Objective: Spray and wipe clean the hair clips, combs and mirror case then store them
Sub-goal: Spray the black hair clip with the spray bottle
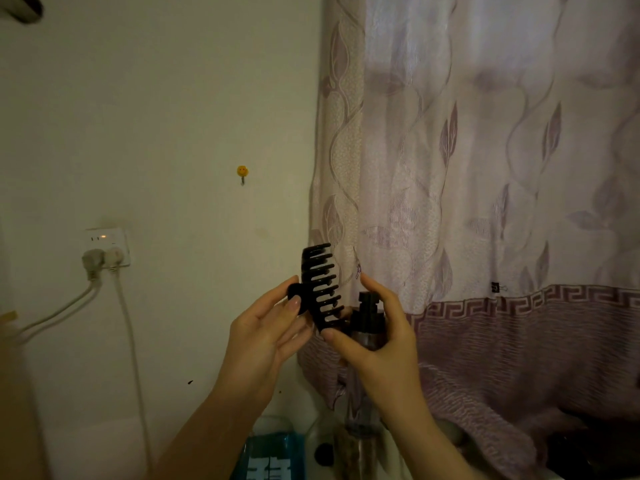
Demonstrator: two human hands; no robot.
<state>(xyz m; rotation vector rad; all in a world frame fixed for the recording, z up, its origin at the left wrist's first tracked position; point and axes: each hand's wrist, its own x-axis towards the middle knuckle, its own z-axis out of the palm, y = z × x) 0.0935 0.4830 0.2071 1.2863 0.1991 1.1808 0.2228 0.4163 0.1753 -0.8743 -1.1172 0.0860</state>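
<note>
Hands (266,327) (377,337) with claw clip (320,289), spray bottle (369,317).

Your left hand (266,327) pinches the black claw clip (320,287); your right hand (375,336) grips the spray bottle (367,318) just beside it.

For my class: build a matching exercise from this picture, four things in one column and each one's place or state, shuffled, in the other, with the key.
Things
1. black claw hair clip
2. spray bottle
3. yellow wall hook
4. wall socket

Places or states
A. low on the wall at left, two plugs in it
B. held by the left hand, teeth towards the curtain
C. stuck on the bare wall, nothing hanging from it
D. in the grip of the right hand

Pairs: 1-B, 2-D, 3-C, 4-A
</note>
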